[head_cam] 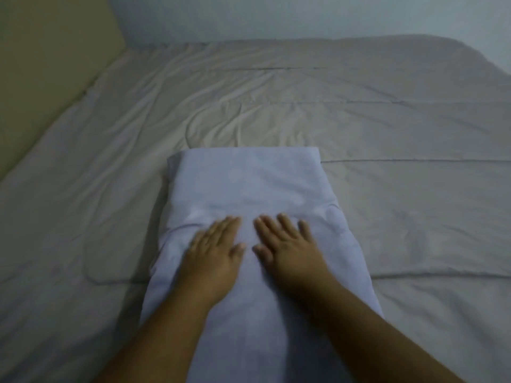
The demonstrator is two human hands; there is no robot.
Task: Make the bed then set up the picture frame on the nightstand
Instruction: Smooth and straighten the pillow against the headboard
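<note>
Bed-making is judged to be the step in hand: the bed (304, 111), covered by a pale, creased sheet (138, 120), fills the view from nine o'clock round to three. One folded lilac blanket (249, 183) is laid lengthwise on the near middle of the mattress, running from the centre of the view down to six o'clock. Two hands are counted. The left hand (214, 250) is laid flat on the blanket, palm down, fingers extended and held close together; the right hand (287, 244) is laid flat just beside it at its three o'clock side, fingers slightly spread. Nothing is gripped by either; the cloth is only pressed or smoothed, and some motion blur is seen on the left hand.

One wall (276, 15) is seen at twelve o'clock, and one yellowish panel (41, 64) at ten o'clock. No pillow, picture frame or nightstand is shown.

For the next move, the blanket would probably need to be taken by its edges and opened out over the sheet, towards twelve o'clock, with the creases drawn flat.
</note>
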